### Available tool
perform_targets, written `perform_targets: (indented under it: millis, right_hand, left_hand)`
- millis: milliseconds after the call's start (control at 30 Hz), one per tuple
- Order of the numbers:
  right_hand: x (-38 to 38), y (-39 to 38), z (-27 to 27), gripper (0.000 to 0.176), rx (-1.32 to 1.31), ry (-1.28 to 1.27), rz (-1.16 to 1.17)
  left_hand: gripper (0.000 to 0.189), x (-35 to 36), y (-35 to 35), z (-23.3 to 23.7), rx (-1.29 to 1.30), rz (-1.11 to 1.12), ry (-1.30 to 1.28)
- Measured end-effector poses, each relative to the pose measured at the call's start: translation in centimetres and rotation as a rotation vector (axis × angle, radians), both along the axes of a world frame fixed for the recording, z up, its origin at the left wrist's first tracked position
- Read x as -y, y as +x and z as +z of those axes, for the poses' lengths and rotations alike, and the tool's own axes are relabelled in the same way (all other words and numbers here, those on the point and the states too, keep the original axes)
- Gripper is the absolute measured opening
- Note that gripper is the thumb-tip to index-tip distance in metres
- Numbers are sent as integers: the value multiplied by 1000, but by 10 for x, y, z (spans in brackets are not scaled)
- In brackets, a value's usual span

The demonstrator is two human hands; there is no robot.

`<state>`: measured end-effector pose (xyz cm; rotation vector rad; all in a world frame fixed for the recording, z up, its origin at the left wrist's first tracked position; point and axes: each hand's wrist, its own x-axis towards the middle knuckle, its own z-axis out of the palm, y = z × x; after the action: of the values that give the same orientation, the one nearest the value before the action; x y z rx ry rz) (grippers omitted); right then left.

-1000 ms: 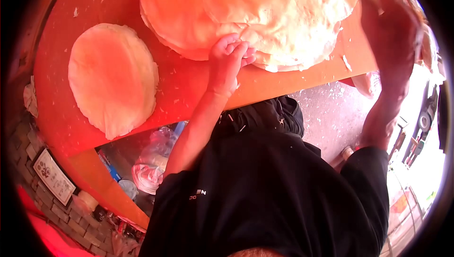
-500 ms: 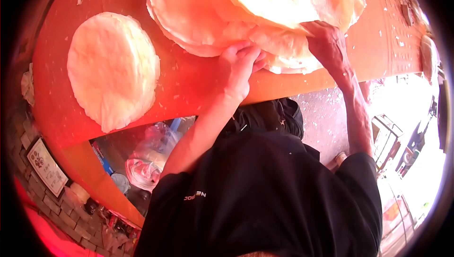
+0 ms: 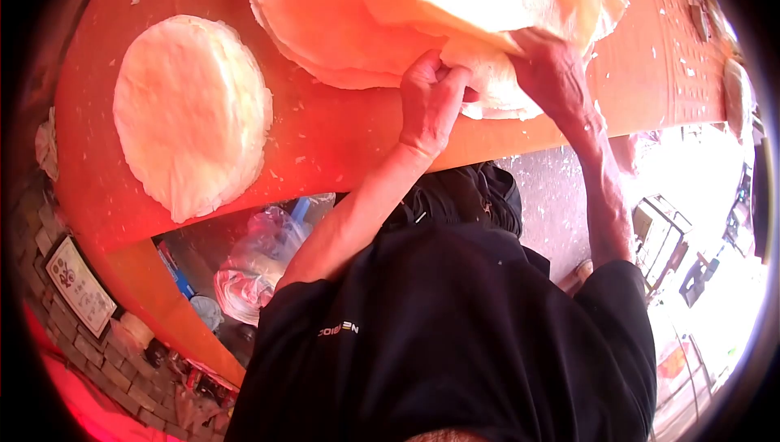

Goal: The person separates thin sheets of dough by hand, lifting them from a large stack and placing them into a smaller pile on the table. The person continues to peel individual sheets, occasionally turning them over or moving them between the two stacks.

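Large thin, pale round sheets (image 3: 341, 19) lie in a loose stack at the top of the orange-red table (image 3: 325, 133). My left hand (image 3: 435, 97) pinches the near edge of the sheets, its thumb and fingers pressed together. To its right, my right hand (image 3: 552, 64) grips the fold of an upper sheet, fingers partly hidden under it. The upper sheet is overexposed and looks lifted at its edge. A separate pile of smaller-looking round sheets (image 3: 191, 117) rests at the left of the table, touched by neither hand.
White flakes dot the table. Below its front edge are a plastic bag (image 3: 252, 267), a black bag (image 3: 479, 194) and an orange table leg (image 3: 175, 304). A framed sheet (image 3: 81, 286) is at lower left. A wire rack (image 3: 662, 227) stands at right.
My left hand has moved right, nearer my right hand. My right hand has shifted slightly left, and the upper sheet is pulled further over the stack.
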<state>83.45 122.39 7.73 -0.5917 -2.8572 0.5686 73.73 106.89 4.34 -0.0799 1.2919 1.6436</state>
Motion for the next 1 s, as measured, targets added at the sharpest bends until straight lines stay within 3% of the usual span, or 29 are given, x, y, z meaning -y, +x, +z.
perform_targets:
  millis: [67,133,300,400,433,500,533,700,767,800,900,967,1000]
  right_hand:
    - [4,6,-4,25,-73,-14,97]
    - [22,12,3,27,-91,-11,108]
    - [28,12,-27,38,-156,188,-11]
    - [2,10,-33,32,-76,223,22]
    - [-7,9,-24,28,31,220,58]
    - [-36,-9,34,19,453,478,-10]
    - [-41,-13,57,19,452,479,-13]
    - [-14,-17,152,20,-54,529,-164]
    - [13,-35,115,26,-153,176,-54]
    - [18,-46,73,13,-165,308,74]
    - [31,-69,-5,11,149,139,160]
    - [27,-66,0,11,71,119,131]
    - [22,-71,19,21,234,236,94]
  left_hand:
    - [20,-3,-3,3,-99,8,49]
    - [10,-4,-5,13,29,87,113]
    - [18,-8,-10,16,82,50,217]
    - [20,0,-16,20,-2,-55,193]
    - [20,8,-19,22,-2,-57,193]
    - [21,31,-24,22,14,-76,44]
    - [24,47,-24,13,-15,-38,29]
    - [27,95,-52,0,-121,191,-148]
    - [27,101,-57,-3,-106,294,-172]
    - [26,103,-61,-1,-23,308,-83]
    - [22,103,-67,1,89,352,-37]
    - [20,106,-72,-8,115,346,-7]
    - [18,104,-70,-4,40,361,-12]
